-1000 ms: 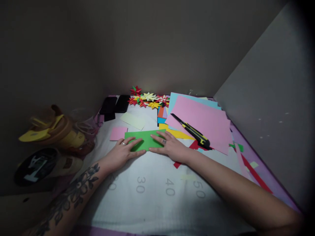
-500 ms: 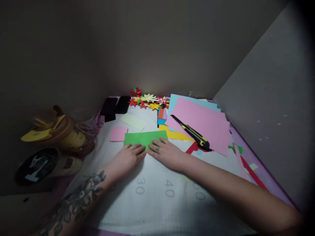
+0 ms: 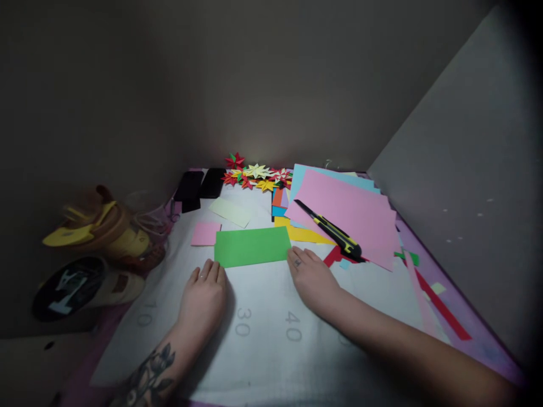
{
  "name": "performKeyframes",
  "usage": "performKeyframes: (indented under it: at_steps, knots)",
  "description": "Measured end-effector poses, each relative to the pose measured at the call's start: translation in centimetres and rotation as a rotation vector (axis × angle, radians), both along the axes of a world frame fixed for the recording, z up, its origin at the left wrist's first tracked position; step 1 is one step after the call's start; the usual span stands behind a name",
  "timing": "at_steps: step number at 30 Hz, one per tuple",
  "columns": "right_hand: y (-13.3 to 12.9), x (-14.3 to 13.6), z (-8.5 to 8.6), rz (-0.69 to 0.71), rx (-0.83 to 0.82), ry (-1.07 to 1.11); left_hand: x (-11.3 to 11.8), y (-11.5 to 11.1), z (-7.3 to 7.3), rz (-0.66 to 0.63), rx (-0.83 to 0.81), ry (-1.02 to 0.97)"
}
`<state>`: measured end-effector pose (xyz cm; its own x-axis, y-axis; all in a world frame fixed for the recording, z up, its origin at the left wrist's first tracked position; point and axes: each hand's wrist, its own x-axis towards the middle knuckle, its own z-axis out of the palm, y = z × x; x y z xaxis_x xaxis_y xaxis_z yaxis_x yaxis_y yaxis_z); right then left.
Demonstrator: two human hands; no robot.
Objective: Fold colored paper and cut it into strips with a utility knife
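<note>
Plainly, the left hand (image 3: 206, 294) and right hand (image 3: 313, 278), fingers together, are at opposite ends of the green paper (image 3: 253, 246), whether gripping I cannot tell.

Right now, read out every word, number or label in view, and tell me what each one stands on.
"10": on the white sheet.
"30": same sheet.
"40": same sheet.
A mark right of "40": mostly covered, unreadable.
White lettering on the black cup top: turned sideways, too unclear to read surely.
Brown patch on the pale cup: too blurred.
</note>
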<state>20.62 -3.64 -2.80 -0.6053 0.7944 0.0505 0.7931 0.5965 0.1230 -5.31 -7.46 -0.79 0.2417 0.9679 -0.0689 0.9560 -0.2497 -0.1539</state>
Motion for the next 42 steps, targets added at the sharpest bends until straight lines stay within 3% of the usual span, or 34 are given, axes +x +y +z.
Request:
performKeyframes:
  at_steps: [3,6,9,14,19,24,29,34,42]
  knots:
    - [-0.3,-1.4,-0.4,0.008,0.016,0.014,2.3,1.6,-0.1,-0.020,-0.003,-0.043]
    - [-0.2,-2.8,-1.0,0.041,0.000,0.101,3.9,3.6,-0.5,-0.214,-0.097,-0.192]
    - [0.2,-3.7,-1.5,0.044,-0.043,0.194,3.7,5.2,-0.8,-0.365,-0.165,-0.291]
    - [-0.2,-2.9,-1.1,-0.101,-0.062,0.157,0.6,4.9,-1.6,-0.201,-0.072,-0.250]
    - [0.7,-1.5,1.4,-0.166,-0.088,0.120,-1.1,3.7,-1.3,-0.142,-0.048,-0.196]
    - [5.7,-2.9,3.2,-0.117,-0.198,0.213,0.8,6.4,0.3,-0.156,-0.102,-0.235]
    - [9.1,-4.5,2.9,-0.107,-0.275,0.192,4.1,8.1,-1.0,-0.258,-0.171,-0.326]
    - [10.1,-4.9,2.8,-0.086,-0.322,0.114,5.4,7.3,-2.3,-0.180,-0.110,-0.376]
    - [9.7,-5.6,2.7,-0.124,-0.299,0.034,5.0,6.9,-2.1,-0.112,-0.153,-0.376]
